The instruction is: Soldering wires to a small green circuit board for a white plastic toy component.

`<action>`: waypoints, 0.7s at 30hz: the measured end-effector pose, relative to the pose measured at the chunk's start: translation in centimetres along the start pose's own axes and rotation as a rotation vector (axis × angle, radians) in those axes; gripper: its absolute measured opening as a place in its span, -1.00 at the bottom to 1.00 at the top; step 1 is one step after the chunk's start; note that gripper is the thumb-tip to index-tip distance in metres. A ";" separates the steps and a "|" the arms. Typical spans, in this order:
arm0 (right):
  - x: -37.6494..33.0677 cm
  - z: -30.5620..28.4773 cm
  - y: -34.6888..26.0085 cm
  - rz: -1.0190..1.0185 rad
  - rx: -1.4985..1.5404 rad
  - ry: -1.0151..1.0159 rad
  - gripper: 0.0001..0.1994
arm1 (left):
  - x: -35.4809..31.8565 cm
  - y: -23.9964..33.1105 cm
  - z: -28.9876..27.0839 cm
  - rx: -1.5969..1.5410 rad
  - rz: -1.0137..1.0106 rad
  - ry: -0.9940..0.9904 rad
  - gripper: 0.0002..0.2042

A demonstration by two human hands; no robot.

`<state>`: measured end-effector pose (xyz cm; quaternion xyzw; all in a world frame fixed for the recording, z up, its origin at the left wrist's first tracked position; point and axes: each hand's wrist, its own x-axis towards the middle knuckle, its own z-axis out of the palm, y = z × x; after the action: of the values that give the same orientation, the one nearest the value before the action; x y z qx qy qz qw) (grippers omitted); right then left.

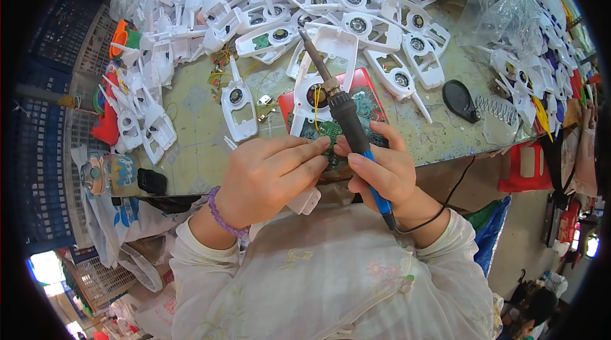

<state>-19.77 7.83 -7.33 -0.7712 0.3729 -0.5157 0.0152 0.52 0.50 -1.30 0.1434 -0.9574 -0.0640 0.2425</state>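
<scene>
My right hand (388,171) is closed round a soldering iron (347,111) with a blue and black handle, its metal tip pointing up and away. The same hand's fingertips meet those of my left hand (273,171) at a small green circuit board (330,129). My left fingers pinch the board's near side. A yellow wire runs from the board up to a round speaker in a white plastic housing (334,41), which lies on a red mat (366,82). Another white plastic piece (305,202) shows below my left hand, mostly covered by it.
White housings (358,24) with round speakers are heaped across the far table (197,95). One housing (238,108) lies alone left of the mat. A coiled iron stand (496,108) and a black oval piece (459,99) lie right. The iron's cord (455,197) hangs over the front edge.
</scene>
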 end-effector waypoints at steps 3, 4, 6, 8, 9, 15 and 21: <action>-0.1 0.0 0.0 0.001 -0.003 -0.004 -0.66 | 0.0 0.0 -0.1 -0.003 -0.004 -0.007 -0.70; -0.1 0.0 0.0 0.006 -0.008 -0.005 -0.66 | 0.1 0.0 -0.1 -0.005 -0.007 -0.015 -0.70; -0.2 0.0 0.0 0.011 -0.015 -0.004 -0.65 | 0.0 0.0 -0.2 -0.017 -0.009 -0.016 -0.70; -0.2 0.0 0.0 0.014 -0.019 -0.009 -0.66 | 0.0 -0.1 -0.4 -0.031 -0.011 -0.020 -0.70; -0.2 0.0 -0.1 0.015 -0.021 -0.007 -0.66 | 0.0 -0.2 -0.5 -0.069 -0.013 -0.022 -0.71; -0.1 0.0 0.0 -0.003 -0.021 -0.003 -0.66 | -0.2 -0.4 -1.1 -0.157 -0.044 -0.036 -0.77; -0.1 -0.1 0.1 -0.003 -0.019 -0.020 -0.65 | -0.4 1.2 -2.4 -0.060 -0.020 -0.068 -0.78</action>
<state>-19.98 7.85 -7.40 -0.7771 0.3762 -0.5046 0.0109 1.72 1.65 0.89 0.1432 -0.9613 -0.0997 0.2132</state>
